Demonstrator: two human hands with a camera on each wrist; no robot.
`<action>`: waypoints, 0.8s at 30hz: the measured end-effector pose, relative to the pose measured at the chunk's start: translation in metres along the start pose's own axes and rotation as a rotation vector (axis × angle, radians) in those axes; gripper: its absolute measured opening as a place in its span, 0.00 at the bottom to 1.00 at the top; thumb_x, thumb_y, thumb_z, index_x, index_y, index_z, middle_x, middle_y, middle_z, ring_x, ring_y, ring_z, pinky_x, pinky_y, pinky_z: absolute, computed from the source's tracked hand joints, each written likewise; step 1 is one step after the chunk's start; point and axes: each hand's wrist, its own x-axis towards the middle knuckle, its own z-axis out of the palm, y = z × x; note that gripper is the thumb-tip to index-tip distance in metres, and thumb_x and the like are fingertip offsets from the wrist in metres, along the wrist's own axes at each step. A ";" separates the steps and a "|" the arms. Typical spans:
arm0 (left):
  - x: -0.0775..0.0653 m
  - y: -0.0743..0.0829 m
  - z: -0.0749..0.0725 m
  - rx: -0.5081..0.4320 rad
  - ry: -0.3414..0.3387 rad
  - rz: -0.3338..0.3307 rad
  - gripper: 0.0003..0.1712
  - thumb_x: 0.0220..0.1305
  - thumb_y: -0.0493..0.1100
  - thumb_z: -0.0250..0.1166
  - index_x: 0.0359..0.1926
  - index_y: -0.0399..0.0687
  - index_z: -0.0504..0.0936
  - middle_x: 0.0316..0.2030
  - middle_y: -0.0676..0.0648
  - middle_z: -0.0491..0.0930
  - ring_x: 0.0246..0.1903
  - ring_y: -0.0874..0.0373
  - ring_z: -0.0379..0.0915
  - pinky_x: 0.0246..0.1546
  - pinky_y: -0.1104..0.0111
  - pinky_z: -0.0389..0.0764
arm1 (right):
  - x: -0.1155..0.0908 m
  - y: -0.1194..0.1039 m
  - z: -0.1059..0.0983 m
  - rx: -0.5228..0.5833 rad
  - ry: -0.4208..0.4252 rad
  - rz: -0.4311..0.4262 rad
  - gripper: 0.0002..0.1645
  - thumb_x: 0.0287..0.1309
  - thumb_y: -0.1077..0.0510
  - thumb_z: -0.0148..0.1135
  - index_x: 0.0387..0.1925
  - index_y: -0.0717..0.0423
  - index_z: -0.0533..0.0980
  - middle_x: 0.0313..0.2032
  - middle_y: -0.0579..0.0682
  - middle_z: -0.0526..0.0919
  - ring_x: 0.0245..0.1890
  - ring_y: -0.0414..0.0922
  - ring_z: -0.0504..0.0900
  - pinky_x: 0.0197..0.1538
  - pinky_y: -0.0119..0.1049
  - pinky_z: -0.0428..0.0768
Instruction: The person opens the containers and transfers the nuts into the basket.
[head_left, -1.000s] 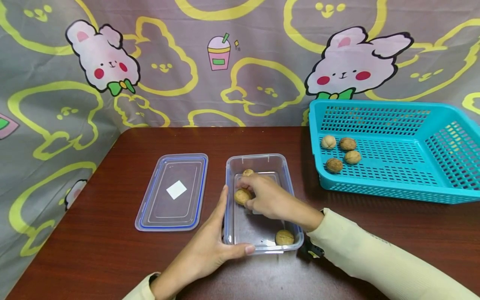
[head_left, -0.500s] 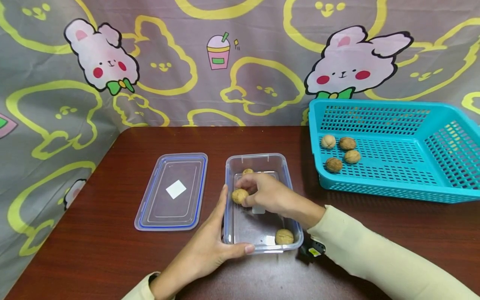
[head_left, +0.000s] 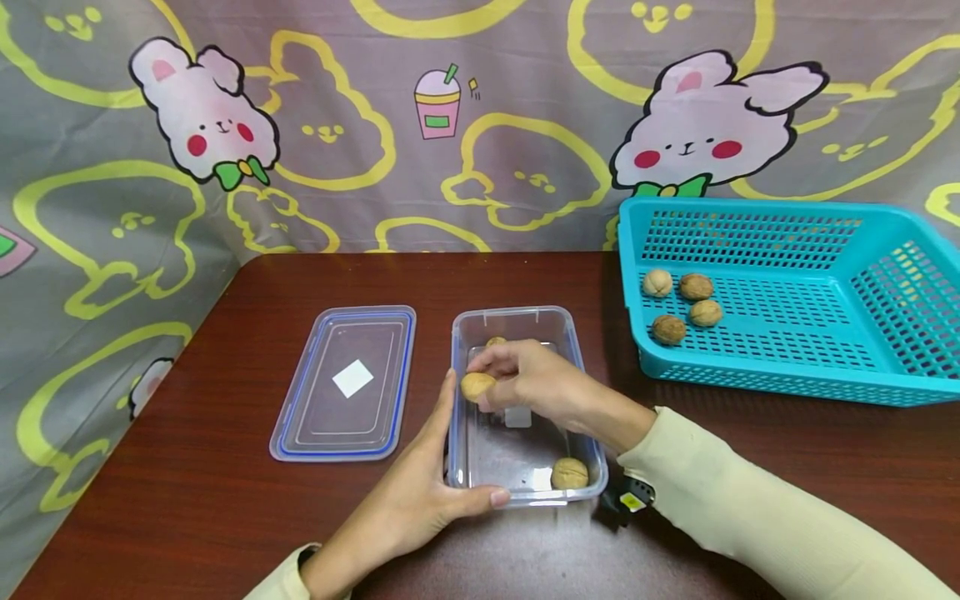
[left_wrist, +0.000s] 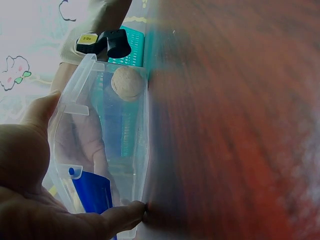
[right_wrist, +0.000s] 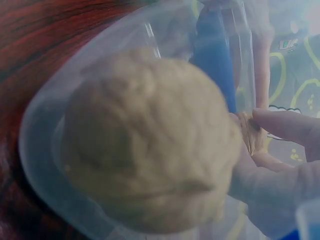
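A walnut (head_left: 477, 386) sits pinched between the thumb and fingertips of the right hand (head_left: 540, 385), the fingers curled to about its width; it is at ten o'clock over the clear container (head_left: 502, 462), taking the container's middle as the clock's centre and the far end as twelve. At eleven o'clock a second walnut (head_left: 496, 341) is partly hidden behind the right hand; a third walnut (head_left: 569, 474) lies in the corner at five. The left hand (head_left: 420, 492), at eight o'clock, is spread wide, its straight thumb along the near end and its fingers against the left wall. The clear lid (head_left: 337, 421), with a blue seal and a white square label, lies flat at nine o'clock, apart from the container. At two o'clock stands a turquoise basket (head_left: 795, 312) bearing four walnuts (head_left: 696, 287) near its left end. All this rests on a reddish-brown table (head_left: 210, 467) before a grey patterned cloth (head_left: 330, 67).
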 end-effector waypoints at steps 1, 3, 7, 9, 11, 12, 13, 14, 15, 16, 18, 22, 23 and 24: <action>0.000 0.000 0.000 -0.001 0.000 0.000 0.81 0.49 0.53 0.85 0.85 0.62 0.31 0.85 0.47 0.39 0.82 0.49 0.44 0.81 0.45 0.49 | 0.000 0.000 0.000 0.014 -0.001 0.000 0.20 0.54 0.69 0.70 0.51 0.63 0.82 0.38 0.51 0.85 0.39 0.43 0.81 0.45 0.32 0.83; 0.000 0.000 0.000 -0.001 0.000 0.000 0.81 0.49 0.53 0.85 0.85 0.62 0.31 0.85 0.47 0.39 0.82 0.49 0.44 0.81 0.44 0.49 | 0.000 0.000 0.000 0.035 -0.003 -0.002 0.20 0.54 0.69 0.70 0.51 0.64 0.82 0.38 0.51 0.86 0.38 0.42 0.81 0.45 0.32 0.84; 0.001 0.001 0.000 -0.001 0.004 0.013 0.80 0.50 0.54 0.85 0.85 0.61 0.32 0.85 0.46 0.40 0.82 0.46 0.44 0.81 0.42 0.49 | -0.002 -0.001 -0.001 0.057 -0.011 -0.006 0.20 0.54 0.69 0.70 0.51 0.63 0.82 0.38 0.50 0.87 0.39 0.41 0.82 0.45 0.32 0.85; 0.000 0.002 0.000 -0.001 0.007 0.021 0.79 0.51 0.54 0.84 0.85 0.61 0.32 0.85 0.45 0.40 0.82 0.45 0.44 0.80 0.41 0.49 | -0.003 -0.002 -0.001 0.057 -0.015 -0.015 0.20 0.55 0.68 0.71 0.51 0.62 0.82 0.39 0.50 0.87 0.39 0.41 0.82 0.45 0.32 0.84; 0.000 0.003 0.000 -0.003 0.010 0.031 0.79 0.51 0.54 0.84 0.86 0.60 0.32 0.85 0.43 0.41 0.82 0.43 0.45 0.80 0.39 0.49 | -0.005 -0.004 -0.002 0.051 -0.018 -0.025 0.20 0.55 0.67 0.71 0.51 0.62 0.82 0.39 0.50 0.87 0.40 0.41 0.81 0.45 0.32 0.84; 0.000 0.003 0.000 -0.004 0.010 0.031 0.79 0.51 0.55 0.84 0.85 0.61 0.32 0.85 0.43 0.41 0.82 0.43 0.45 0.80 0.39 0.50 | -0.006 -0.004 -0.003 0.048 -0.020 -0.029 0.20 0.55 0.67 0.71 0.51 0.62 0.82 0.39 0.50 0.87 0.40 0.42 0.81 0.45 0.32 0.84; 0.000 0.003 0.000 -0.005 0.010 0.031 0.79 0.51 0.55 0.84 0.85 0.61 0.32 0.84 0.43 0.41 0.82 0.43 0.45 0.80 0.39 0.50 | -0.007 -0.005 -0.004 0.044 -0.022 -0.033 0.20 0.55 0.67 0.71 0.51 0.63 0.82 0.39 0.51 0.87 0.40 0.42 0.81 0.45 0.33 0.84; 0.000 0.003 0.000 -0.005 0.011 0.032 0.79 0.51 0.55 0.84 0.85 0.61 0.32 0.84 0.43 0.41 0.82 0.43 0.45 0.80 0.39 0.49 | -0.008 -0.006 -0.005 0.035 -0.023 -0.036 0.19 0.55 0.66 0.71 0.51 0.62 0.82 0.40 0.51 0.86 0.40 0.43 0.81 0.45 0.33 0.84; 0.000 0.003 0.000 -0.007 0.010 0.028 0.79 0.51 0.55 0.84 0.85 0.62 0.32 0.84 0.43 0.41 0.82 0.43 0.45 0.80 0.39 0.49 | -0.010 -0.007 -0.007 0.023 -0.022 -0.036 0.19 0.56 0.66 0.71 0.51 0.62 0.82 0.40 0.52 0.86 0.41 0.43 0.81 0.46 0.33 0.83; 0.000 0.003 0.000 -0.005 0.010 0.022 0.79 0.51 0.55 0.84 0.85 0.62 0.32 0.84 0.43 0.41 0.82 0.44 0.45 0.80 0.40 0.49 | -0.011 -0.008 -0.008 0.013 -0.021 -0.037 0.20 0.56 0.65 0.71 0.51 0.62 0.82 0.40 0.52 0.86 0.41 0.44 0.81 0.46 0.33 0.83; 0.000 0.002 0.000 -0.003 0.009 0.008 0.79 0.50 0.55 0.84 0.85 0.64 0.32 0.84 0.45 0.41 0.82 0.46 0.44 0.80 0.41 0.49 | -0.013 -0.011 -0.011 -0.001 -0.015 -0.035 0.20 0.57 0.65 0.71 0.52 0.61 0.82 0.41 0.52 0.86 0.41 0.44 0.82 0.47 0.34 0.83; -0.001 0.001 0.000 -0.003 0.010 -0.006 0.81 0.49 0.54 0.85 0.85 0.66 0.31 0.84 0.47 0.41 0.82 0.49 0.44 0.81 0.44 0.48 | -0.019 -0.015 -0.019 -0.031 0.009 -0.031 0.20 0.58 0.63 0.72 0.53 0.60 0.83 0.42 0.52 0.88 0.42 0.44 0.82 0.48 0.35 0.83; -0.001 0.000 0.000 -0.003 0.011 -0.006 0.81 0.49 0.54 0.85 0.85 0.67 0.31 0.84 0.47 0.41 0.82 0.49 0.44 0.81 0.44 0.48 | -0.021 -0.016 -0.022 -0.040 0.015 -0.034 0.20 0.58 0.62 0.72 0.54 0.60 0.83 0.43 0.52 0.88 0.43 0.44 0.82 0.48 0.35 0.83; -0.001 0.000 0.000 -0.003 0.012 -0.006 0.81 0.48 0.54 0.85 0.85 0.67 0.30 0.84 0.47 0.41 0.82 0.49 0.44 0.81 0.44 0.49 | -0.023 -0.017 -0.025 -0.047 0.021 -0.039 0.21 0.58 0.62 0.72 0.54 0.60 0.83 0.43 0.53 0.88 0.43 0.45 0.82 0.49 0.36 0.83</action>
